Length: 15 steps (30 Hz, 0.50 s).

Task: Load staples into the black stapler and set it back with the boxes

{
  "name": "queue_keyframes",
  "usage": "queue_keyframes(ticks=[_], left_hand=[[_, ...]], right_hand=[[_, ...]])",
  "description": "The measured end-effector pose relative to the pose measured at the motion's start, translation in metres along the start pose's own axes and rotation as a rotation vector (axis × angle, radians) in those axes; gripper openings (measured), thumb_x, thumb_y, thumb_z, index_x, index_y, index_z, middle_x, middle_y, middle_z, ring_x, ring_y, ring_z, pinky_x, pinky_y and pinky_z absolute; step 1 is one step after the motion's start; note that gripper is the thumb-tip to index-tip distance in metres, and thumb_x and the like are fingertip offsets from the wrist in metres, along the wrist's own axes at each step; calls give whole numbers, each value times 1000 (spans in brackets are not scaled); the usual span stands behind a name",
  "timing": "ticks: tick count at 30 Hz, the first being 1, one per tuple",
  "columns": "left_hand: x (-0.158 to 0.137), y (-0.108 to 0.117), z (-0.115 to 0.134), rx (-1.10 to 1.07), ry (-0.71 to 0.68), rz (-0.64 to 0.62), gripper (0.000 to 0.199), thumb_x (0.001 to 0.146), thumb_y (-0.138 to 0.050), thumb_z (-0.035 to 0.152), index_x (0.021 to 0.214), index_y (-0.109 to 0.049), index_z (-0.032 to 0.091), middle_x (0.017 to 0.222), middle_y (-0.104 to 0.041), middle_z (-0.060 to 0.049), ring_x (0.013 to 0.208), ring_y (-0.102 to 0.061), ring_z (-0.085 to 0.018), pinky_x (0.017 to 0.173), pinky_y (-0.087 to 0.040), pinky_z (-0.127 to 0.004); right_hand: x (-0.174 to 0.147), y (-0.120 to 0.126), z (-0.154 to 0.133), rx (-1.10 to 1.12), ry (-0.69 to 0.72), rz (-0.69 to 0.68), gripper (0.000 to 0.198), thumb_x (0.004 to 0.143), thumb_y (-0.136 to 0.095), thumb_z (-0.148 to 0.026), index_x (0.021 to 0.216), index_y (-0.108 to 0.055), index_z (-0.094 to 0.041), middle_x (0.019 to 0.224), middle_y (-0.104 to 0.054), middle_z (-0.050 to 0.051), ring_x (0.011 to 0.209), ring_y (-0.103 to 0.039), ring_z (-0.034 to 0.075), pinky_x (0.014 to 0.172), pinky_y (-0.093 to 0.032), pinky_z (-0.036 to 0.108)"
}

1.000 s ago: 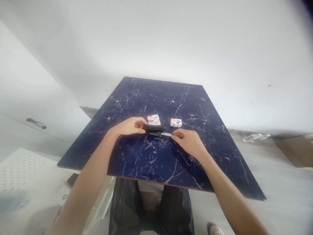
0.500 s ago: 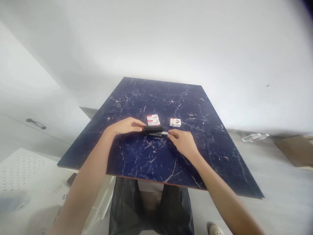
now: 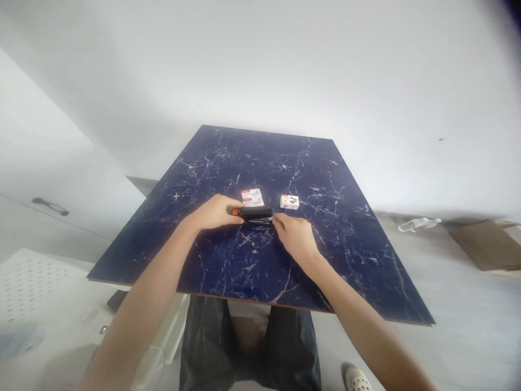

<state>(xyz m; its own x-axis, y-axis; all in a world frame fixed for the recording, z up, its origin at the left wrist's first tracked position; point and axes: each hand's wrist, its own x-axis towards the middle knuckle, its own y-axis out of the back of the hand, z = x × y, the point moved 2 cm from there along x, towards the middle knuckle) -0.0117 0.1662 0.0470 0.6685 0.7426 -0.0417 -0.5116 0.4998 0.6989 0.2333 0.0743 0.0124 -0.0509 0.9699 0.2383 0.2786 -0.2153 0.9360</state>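
Observation:
A black stapler (image 3: 257, 213) with an orange part at its left end is in front of me, just above or on the blue table. My left hand (image 3: 217, 212) is closed around its left end, thumb and fingers on either side. At the stapler's right end, my right hand (image 3: 293, 230) pinches a small silver strip, which looks like staples; only a sliver shows beside the fingertips. Behind the stapler lies a flat red-and-white packet (image 3: 252, 197). A small white box (image 3: 289, 202) with a stapler picture stands beyond my right hand.
The blue marbled tabletop (image 3: 260, 157) reaches back to a pale wall. Left of it are a white cabinet with a dark handle (image 3: 50, 206) and a white perforated surface (image 3: 28, 288). A clear plastic bottle (image 3: 419, 224) and a brown cardboard box (image 3: 480, 244) lie on the right.
My right hand has moved left, closer to the stapler, and less of the silver strip shows between them. The orange part shows more beside my left fingers. The view has shifted slightly.

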Motion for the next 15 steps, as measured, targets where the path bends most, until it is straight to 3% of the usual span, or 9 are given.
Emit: queue_keyframes(ticks=[6, 11, 15], left_hand=[[1, -4, 3, 24, -29, 20, 33, 83, -78, 35, 115, -79, 27, 89, -78, -1, 75, -68, -20, 69, -44, -30], [3, -7, -1, 20, -23, 26, 35, 83, -79, 37, 116, -79, 28, 94, -78, -2, 81, -70, -22, 73, -46, -32], [4, -9, -1, 21, -16, 17, 36, 83, -77, 41, 117, -79, 28, 94, -78, -2, 81, -69, -22, 75, -48, -33]], right_hand=[[-3, -5, -8, 0, 1, 16, 39, 103, -46, -22, 139, -60, -19, 89, -80, 7, 74, -75, 24, 71, -53, 30], [-7, -5, -17, 81, -21, 37, 67, 99, -42, -19, 164, -25, -17, 91, -80, 6, 74, -74, 24, 76, -58, 35], [-8, -6, -22, 85, -20, 15, 76, 98, -38, -19, 167, -9, -13, 88, -78, 8, 77, -74, 24, 80, -60, 36]])
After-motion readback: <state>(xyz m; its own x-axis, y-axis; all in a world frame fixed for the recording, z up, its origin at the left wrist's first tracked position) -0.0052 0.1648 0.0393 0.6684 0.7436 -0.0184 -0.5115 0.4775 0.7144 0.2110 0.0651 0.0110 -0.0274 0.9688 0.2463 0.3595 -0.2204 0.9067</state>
